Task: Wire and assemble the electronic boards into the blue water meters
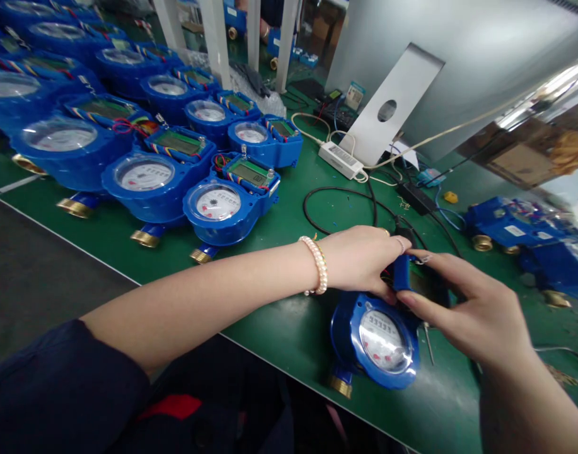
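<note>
A blue water meter (pixel 383 340) with a round clear-covered dial and a brass threaded end sits at the front edge of the green table. Over its electronics housing, my left hand (pixel 364 258), with a beaded bracelet at the wrist, is closed, fingertips at the housing's far left side. My right hand (pixel 473 296) pinches a blue display housing (pixel 402 272) between thumb and index finger. Part of a green circuit board shows under the right fingers. What the left fingertips grip is largely hidden. A thin metal rod (pixel 429 343) lies just right of the meter.
Several finished-looking blue meters (pixel 217 205) stand in rows at the left. More blue meters (pixel 510 221) lie at the right. A white power strip (pixel 340 161), black cable (pixel 312 202) and a monitor stand (pixel 387 107) occupy the back. A person's hand shows far behind.
</note>
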Demonstrator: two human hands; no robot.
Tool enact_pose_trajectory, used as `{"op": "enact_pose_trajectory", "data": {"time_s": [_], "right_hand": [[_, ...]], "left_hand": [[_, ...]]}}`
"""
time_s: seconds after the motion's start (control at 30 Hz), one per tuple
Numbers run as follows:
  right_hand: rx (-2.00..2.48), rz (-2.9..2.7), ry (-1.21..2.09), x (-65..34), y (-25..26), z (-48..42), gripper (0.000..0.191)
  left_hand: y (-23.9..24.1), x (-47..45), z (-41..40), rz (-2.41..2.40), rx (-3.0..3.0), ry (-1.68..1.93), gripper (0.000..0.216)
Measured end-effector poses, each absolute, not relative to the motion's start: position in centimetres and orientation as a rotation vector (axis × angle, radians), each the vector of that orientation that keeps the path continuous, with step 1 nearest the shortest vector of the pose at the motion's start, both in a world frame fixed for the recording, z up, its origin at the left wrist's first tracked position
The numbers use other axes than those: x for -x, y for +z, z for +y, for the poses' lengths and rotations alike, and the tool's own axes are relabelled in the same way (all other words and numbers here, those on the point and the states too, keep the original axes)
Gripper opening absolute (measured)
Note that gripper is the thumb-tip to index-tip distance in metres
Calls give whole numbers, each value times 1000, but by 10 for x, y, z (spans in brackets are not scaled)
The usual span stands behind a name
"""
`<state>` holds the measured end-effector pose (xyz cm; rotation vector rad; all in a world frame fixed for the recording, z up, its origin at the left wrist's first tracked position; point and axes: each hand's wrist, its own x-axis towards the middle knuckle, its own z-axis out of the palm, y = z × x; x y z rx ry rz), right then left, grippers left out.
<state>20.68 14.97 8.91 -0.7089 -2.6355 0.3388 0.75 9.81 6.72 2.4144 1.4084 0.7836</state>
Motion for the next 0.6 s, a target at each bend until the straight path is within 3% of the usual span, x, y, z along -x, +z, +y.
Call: {"op": "enact_pose_trajectory", "data": {"time_s": [0.4, 0.6], "right_hand": [[769, -2553, 429, -214, 84, 147, 43], [726, -2555, 305, -211, 80, 138, 46]], "left_hand": [[64, -26, 89, 1681, -2323, 898, 40], [60, -31, 85, 1724, -2291, 897, 33]]}}
